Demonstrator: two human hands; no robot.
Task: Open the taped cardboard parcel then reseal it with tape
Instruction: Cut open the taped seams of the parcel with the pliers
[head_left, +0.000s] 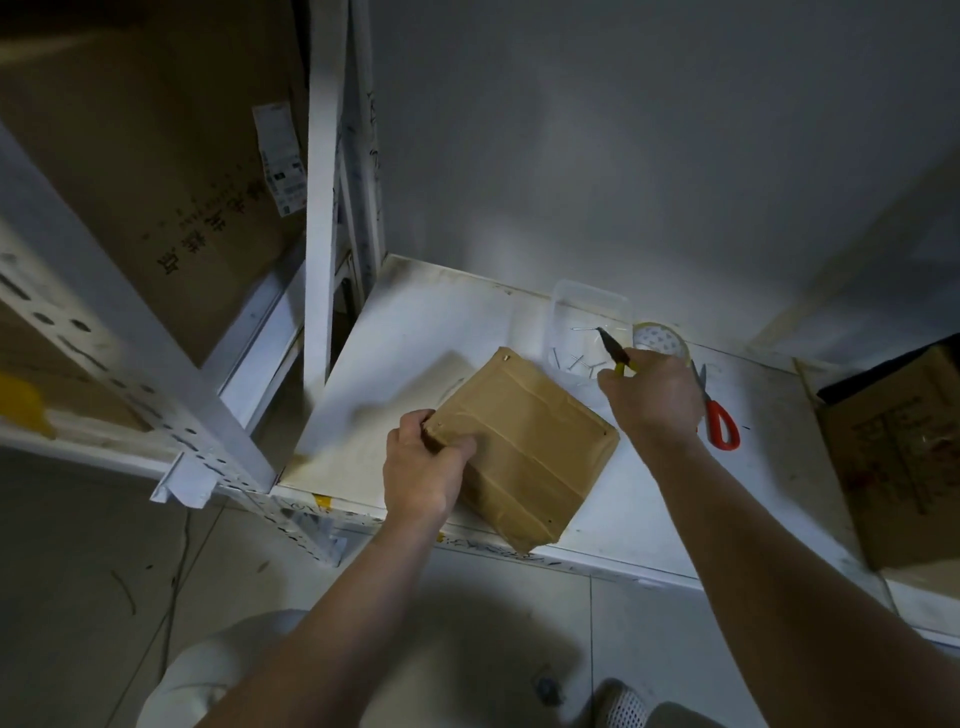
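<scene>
Holding the parcel down at its near-left corner, my left hand has thumb and fingers curled over the edge, and the box sits flat on the white shelf with one corner hanging just past the front lip. My right hand is clenched round the yellow handles of a pair of pliers, whose tips pinch what looks like a thin nail over the clear plastic tub. The worry I see is that nail: if my squeeze slackens before the tips are properly above the tub, it could fall on the shelf or floor, where it would be hard to find in this dim light. The tub looks light, so a knock from the pliers could tip it and scatter the nails already inside. The parcel's overhanging corner means a careless push from my left hand could slide it off the shelf. Tape roll and red-handled scissors lie just beside my right wrist, close enough to sweep away when I draw back.
</scene>
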